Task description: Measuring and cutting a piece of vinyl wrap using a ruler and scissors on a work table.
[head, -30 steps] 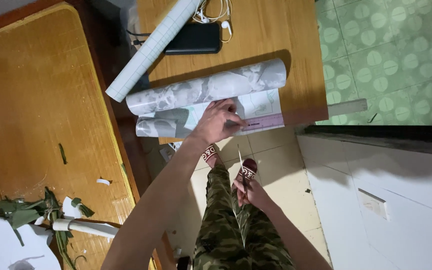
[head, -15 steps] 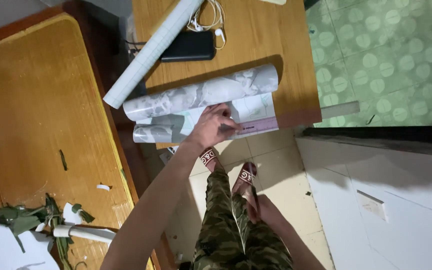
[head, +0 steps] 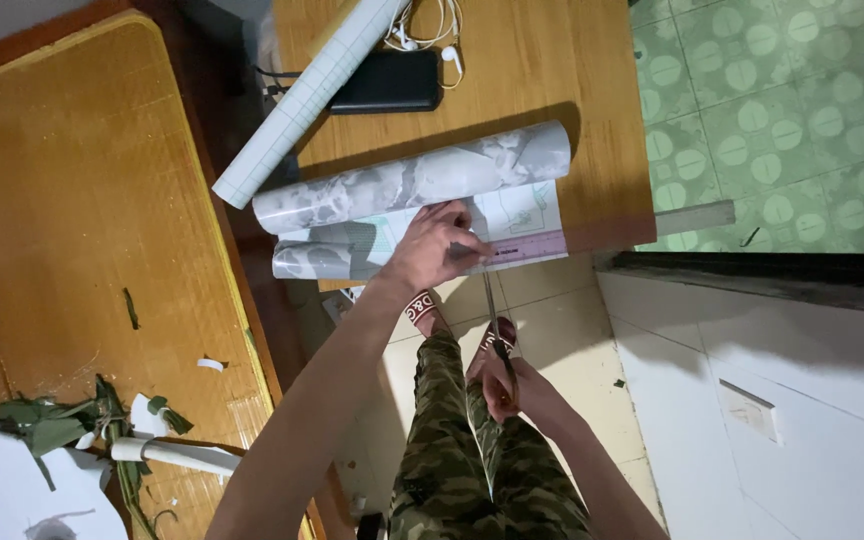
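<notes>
A marble-patterned adhesive roll lies partly unrolled on the wooden table, its white gridded backing facing up. My left hand presses flat on the unrolled sheet near the table's front edge. My right hand sits lower, over my camouflage-trousered legs, and grips a pair of scissors. The blades point up at the sheet's pink-edged front border, just right of my left hand.
A white gridded roll leans across the gap between two tables. A black slab-shaped device and white earphones lie behind it. A long grey ruler sticks out right. Leaf scraps litter the left table.
My left hand stays pressed on the sheet. My right hand with the scissors has shifted only slightly below the table edge. The view has moved a little.
</notes>
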